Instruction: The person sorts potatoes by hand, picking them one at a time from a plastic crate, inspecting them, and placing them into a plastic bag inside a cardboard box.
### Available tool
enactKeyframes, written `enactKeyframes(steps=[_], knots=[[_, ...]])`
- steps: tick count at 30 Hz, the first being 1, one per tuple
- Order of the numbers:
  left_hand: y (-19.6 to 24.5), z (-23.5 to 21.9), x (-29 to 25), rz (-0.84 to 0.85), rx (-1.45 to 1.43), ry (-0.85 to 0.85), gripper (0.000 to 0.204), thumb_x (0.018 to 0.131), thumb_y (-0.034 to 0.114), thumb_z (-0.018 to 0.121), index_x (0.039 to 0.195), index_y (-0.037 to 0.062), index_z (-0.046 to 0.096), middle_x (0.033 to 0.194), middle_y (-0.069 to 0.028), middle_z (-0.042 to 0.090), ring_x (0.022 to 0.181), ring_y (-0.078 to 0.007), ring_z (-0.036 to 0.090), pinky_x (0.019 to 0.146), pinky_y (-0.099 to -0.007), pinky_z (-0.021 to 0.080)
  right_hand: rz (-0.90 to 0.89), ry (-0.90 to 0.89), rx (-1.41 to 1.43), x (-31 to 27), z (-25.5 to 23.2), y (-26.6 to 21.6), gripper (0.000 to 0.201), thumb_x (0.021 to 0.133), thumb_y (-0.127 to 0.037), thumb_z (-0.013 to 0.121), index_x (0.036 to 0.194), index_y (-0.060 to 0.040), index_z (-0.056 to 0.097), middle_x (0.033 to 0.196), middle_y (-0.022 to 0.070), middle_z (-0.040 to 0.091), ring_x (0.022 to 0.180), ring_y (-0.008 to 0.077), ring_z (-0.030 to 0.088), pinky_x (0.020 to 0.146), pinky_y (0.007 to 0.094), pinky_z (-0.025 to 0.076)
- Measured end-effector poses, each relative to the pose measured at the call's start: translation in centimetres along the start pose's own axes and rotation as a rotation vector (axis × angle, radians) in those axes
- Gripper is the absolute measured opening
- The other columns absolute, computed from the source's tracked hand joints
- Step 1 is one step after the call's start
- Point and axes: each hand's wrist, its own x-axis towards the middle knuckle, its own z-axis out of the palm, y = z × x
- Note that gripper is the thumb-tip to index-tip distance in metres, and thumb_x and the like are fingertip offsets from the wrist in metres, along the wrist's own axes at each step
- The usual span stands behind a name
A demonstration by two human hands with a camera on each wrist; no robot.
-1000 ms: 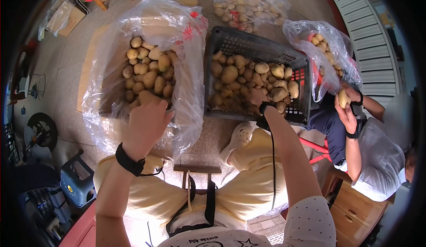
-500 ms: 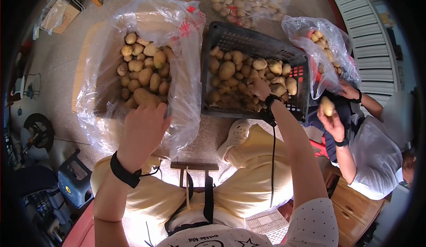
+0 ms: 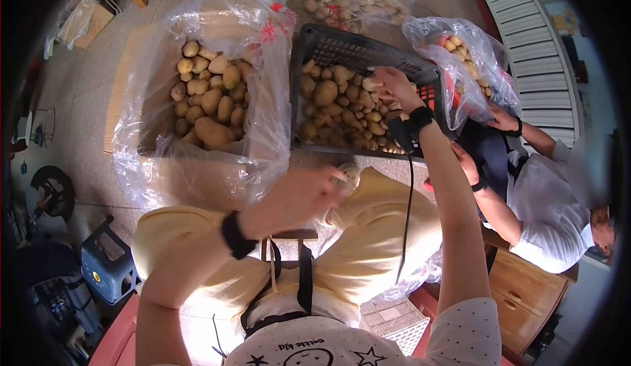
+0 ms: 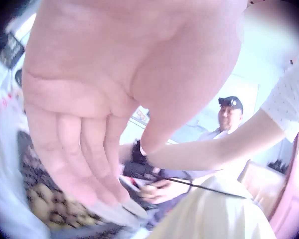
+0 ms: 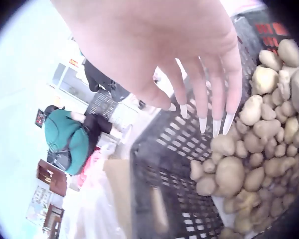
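Note:
My right hand [image 3: 396, 88] is over the black plastic crate [image 3: 365, 40], close above the potatoes [image 3: 325, 93] heaped in it. In the right wrist view its fingers [image 5: 217, 94] stretch down with nothing in them. My left hand [image 3: 292, 198], blurred by motion, is above my lap between the crate and the box, its palm bare in the left wrist view with the fingers [image 4: 65, 139] loosely extended. A cardboard box [image 3: 128, 86] lined with clear plastic [image 3: 276, 96] holds more potatoes [image 3: 210, 99], a large one nearest me.
Another person [image 3: 545, 201] sits close on the right, one hand near a plastic bag of potatoes [image 3: 467, 60]. A further potato bag [image 3: 355, 1] lies behind the crate. A blue stool [image 3: 108, 267] stands at left, a wooden cabinet [image 3: 526, 300] at right.
My left hand has left the large potato in the box and swung right and toward me. The right hand has risen from among the crate's potatoes and moved toward its far side.

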Motion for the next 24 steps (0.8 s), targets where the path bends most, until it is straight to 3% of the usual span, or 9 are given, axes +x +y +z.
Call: enactKeyframes(steps=[2,4,8,11,15,18,20,22,24], knots=[[3.2,3.7,0.8,-0.127,-0.197,-0.202,0.050,0.092,0.042,0.053,0.124,0.0045,0.048,0.108,-0.0108,0.064,0.071,-0.0211,0.065,0.068,-0.0340,0.052,-0.002,-0.038,0.048,-2.3,0.0,-3.3,0.052,0.089,-0.035,0.055,0.130,-0.0035,0.044,0.111,0.0103,0.061,0.088,0.0185,0.062,0.073,0.0298,0.051],[2.9,9.9,1.8,0.013,-0.486,-0.241,0.057,0.093,0.042,0.053,0.133,0.0063,0.034,0.099,-0.0136,0.064,0.069,-0.0188,0.065,0.062,-0.0295,0.051,-0.054,-0.050,0.129,-3.9,0.3,-5.2,0.054,0.089,-0.035,0.055,0.131,-0.0032,0.043,0.111,0.0112,0.061,0.093,0.0194,0.062,0.075,0.0314,0.051],[7.3,14.4,1.6,0.048,-0.612,-0.186,0.055,0.093,0.039,0.054,0.130,0.0056,0.032,0.080,-0.0105,0.061,0.063,-0.0158,0.062,0.055,-0.0245,0.047,-0.119,-0.018,0.157,-5.8,0.1,-7.0,0.047,0.091,-0.030,0.053,0.128,-0.0033,0.045,0.111,0.0118,0.061,0.097,0.0200,0.061,0.077,0.0328,0.052],[9.2,16.6,1.1,0.133,-0.952,-0.354,0.051,0.090,0.037,0.059,0.123,0.0048,0.037,0.062,-0.0029,0.053,0.051,-0.0098,0.051,0.045,-0.0229,0.041,-0.152,-0.011,0.143,-8.3,-0.3,-7.9,0.043,0.091,-0.027,0.052,0.127,-0.0032,0.046,0.110,0.0112,0.061,0.096,0.0195,0.061,0.077,0.0325,0.052],[9.8,20.8,1.9,0.049,-0.778,-0.511,0.036,0.090,0.034,0.058,0.108,0.0041,0.054,0.066,-0.0036,0.058,0.054,-0.0100,0.056,0.046,-0.0231,0.043,-0.147,0.008,0.122,-10.6,-1.4,-8.0,0.043,0.091,-0.026,0.053,0.127,-0.0030,0.045,0.109,0.0108,0.062,0.096,0.0189,0.061,0.077,0.0316,0.052],[9.4,26.4,1.5,0.227,0.041,-0.403,0.041,0.087,0.040,0.055,0.103,0.0026,0.058,0.074,-0.0143,0.064,0.067,-0.0271,0.065,0.060,-0.0395,0.050,-0.158,0.038,0.122,-12.4,-2.2,-8.1,0.044,0.091,-0.026,0.053,0.127,-0.0028,0.045,0.108,0.0110,0.062,0.095,0.0175,0.060,0.077,0.0304,0.051],[9.3,29.4,0.1,0.256,-0.023,-0.358,0.043,0.086,0.041,0.053,0.097,-0.0001,0.059,0.080,-0.0195,0.064,0.075,-0.0335,0.064,0.068,-0.0459,0.049,-0.186,0.067,0.131,-13.4,-2.7,-7.9,0.045,0.091,-0.027,0.053,0.128,-0.0028,0.044,0.107,0.0100,0.063,0.093,0.0162,0.061,0.076,0.0290,0.051],[9.2,31.9,0.2,0.288,-0.001,-0.322,0.044,0.086,0.043,0.052,0.090,0.0000,0.062,0.078,-0.0173,0.067,0.072,-0.0296,0.066,0.067,-0.0423,0.051,-0.193,0.067,0.103,-13.9,-3.2,-7.1,0.044,0.091,-0.026,0.053,0.128,-0.0029,0.044,0.107,0.0095,0.063,0.091,0.0158,0.061,0.076,0.0285,0.051],[9.4,33.1,0.5,0.117,-0.110,-0.694,0.042,0.088,0.037,0.050,0.077,-0.0001,0.064,0.070,-0.0105,0.069,0.065,-0.0229,0.069,0.066,-0.0357,0.054,-0.201,0.063,0.069,-14.5,-3.6,-6.5,0.044,0.092,-0.026,0.052,0.128,-0.0031,0.043,0.106,0.0090,0.064,0.090,0.0155,0.062,0.075,0.0279,0.051]])
